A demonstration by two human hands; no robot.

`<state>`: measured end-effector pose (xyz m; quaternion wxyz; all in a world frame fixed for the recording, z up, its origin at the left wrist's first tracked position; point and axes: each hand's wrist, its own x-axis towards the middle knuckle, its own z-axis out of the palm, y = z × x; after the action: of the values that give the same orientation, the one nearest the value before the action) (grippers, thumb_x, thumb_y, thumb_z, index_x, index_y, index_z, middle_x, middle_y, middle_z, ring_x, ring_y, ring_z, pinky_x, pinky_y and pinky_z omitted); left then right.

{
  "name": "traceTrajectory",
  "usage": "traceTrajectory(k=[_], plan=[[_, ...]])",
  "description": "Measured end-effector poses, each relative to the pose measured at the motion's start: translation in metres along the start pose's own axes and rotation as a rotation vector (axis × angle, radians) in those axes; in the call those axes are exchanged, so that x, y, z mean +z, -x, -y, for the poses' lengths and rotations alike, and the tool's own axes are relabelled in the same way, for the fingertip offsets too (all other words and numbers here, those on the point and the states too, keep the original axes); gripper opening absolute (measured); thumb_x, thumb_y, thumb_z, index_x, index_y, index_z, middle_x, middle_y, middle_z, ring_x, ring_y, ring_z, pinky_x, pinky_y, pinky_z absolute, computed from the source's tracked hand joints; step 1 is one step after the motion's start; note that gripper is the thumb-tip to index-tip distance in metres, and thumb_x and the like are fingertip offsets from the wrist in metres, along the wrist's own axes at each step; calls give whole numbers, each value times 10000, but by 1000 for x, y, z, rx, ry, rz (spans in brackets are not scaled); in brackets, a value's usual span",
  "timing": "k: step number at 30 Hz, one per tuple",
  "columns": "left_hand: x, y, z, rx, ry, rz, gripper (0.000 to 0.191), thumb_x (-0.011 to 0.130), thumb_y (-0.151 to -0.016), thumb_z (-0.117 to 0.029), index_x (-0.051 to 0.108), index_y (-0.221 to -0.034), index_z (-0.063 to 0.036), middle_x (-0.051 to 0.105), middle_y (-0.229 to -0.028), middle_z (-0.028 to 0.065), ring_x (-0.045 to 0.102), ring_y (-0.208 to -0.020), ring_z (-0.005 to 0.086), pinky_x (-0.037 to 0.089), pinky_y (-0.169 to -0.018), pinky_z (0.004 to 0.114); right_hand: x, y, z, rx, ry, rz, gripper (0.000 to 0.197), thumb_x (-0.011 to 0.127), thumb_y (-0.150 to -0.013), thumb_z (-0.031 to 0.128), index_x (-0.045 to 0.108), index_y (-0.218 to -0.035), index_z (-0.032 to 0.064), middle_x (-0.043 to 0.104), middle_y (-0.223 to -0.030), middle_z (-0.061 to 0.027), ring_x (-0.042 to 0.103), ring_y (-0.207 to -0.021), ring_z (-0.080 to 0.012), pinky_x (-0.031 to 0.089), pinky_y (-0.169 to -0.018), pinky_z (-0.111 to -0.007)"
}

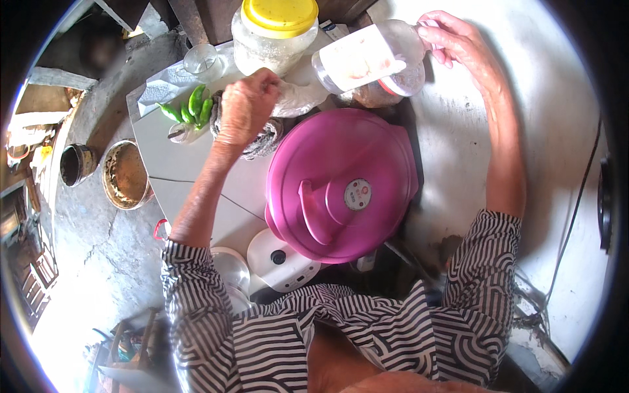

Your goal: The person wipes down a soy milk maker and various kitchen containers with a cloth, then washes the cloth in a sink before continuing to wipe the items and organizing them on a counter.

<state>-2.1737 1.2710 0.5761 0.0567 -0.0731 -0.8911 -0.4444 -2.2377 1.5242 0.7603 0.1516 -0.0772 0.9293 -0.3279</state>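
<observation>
My left hand [248, 105] is raised over the table's back edge, its fingers closed at a crumpled whitish plastic bag [300, 98]. Beneath that wrist lies a dark grey knitted cloth [265, 140]. At the top right my right hand [449, 42] grips the narrow end of a tilted clear plastic bottle [358, 56] with a pale label. The bottle lies over a jar with a white lid [410, 81]. Nearer to me is a large pink plastic lid [339, 186] with a curved handle. Green chili peppers [196, 108] lie left of my left hand, beside a small glass jar [179, 132].
A yellow-lidded jar [280, 19] and a clear glass mug [201, 61] stand at the back. A white appliance [280, 260] and a metal bowl [230, 270] are close to my body. Two buckets, one being a round brown-stained one [127, 174], stand on the floor. A wall [545, 123] borders the right.
</observation>
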Motion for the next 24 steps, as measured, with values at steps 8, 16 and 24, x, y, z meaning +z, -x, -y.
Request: traceTrajectory(k=[8, 16, 24], plan=[[-155, -4, 28, -138, 120, -288, 182, 544, -721, -83, 608, -888, -54, 607, -744, 36, 566, -694, 106, 460, -616, 252, 18, 4, -27, 111, -161, 92, 246, 518, -812, 239, 497, -953, 38, 463, -664, 27, 372, -480, -34, 266, -414, -173], [-238, -18, 153, -485, 509, -524, 228, 528, -725, -71, 583, -946, -48, 577, -807, 32, 554, -747, 151, 471, -620, 300, 20, 20, -21, 180, -132, 114, 175, 529, -788, 214, 505, -890, 74, 458, -635, 27, 409, -465, -35, 291, -408, -169], [-217, 13, 176, -437, 1074, -456, 292, 407, -808, -27, 478, -1090, -1, 558, -880, 132, 568, -779, 214, 501, -699, 355, 22, 39, -7, 184, -151, 39, 190, 572, -770, 202, 517, -881, 59, 458, -631, 21, 424, -462, -43, 305, -401, -179]])
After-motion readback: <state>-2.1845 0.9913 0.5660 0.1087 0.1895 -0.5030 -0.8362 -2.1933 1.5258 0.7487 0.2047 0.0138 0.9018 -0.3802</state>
